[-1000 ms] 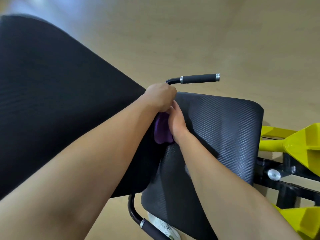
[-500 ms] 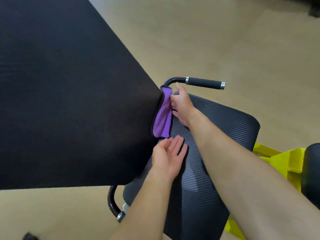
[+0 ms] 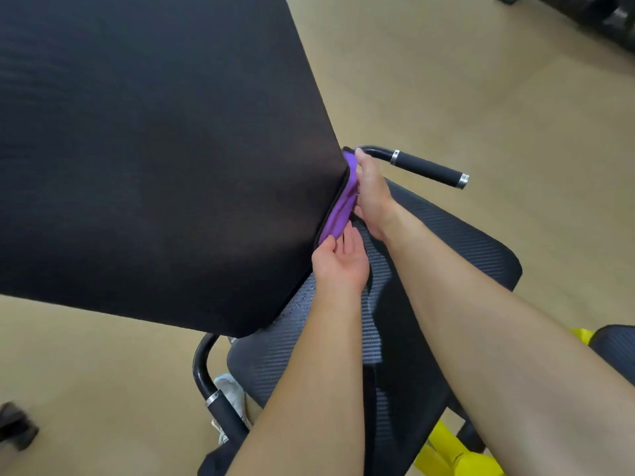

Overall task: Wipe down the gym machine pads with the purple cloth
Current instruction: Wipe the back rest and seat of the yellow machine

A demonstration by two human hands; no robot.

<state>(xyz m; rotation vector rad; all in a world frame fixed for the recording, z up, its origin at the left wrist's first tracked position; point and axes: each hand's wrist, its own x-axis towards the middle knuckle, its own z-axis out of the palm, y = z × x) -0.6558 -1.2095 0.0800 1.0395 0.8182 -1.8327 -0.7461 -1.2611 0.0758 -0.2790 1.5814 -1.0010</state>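
Flat-fingered, the right hand point(image 3: 369, 190) presses the purple cloth point(image 3: 338, 214) along the back pad point(image 3: 154, 149) edge. The left hand point(image 3: 338, 259), fingers loose, touches its end. The seat pad point(image 3: 446, 255) is probably not yet wiped.

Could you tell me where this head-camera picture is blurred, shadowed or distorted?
Head view: the purple cloth, the left hand and the right hand are sharp; the dark object on the floor at lower left is smeared; an arm shadow darkens the black woven-texture seat pad; the smooth black back pad looms oversized from wide-angle stretch.
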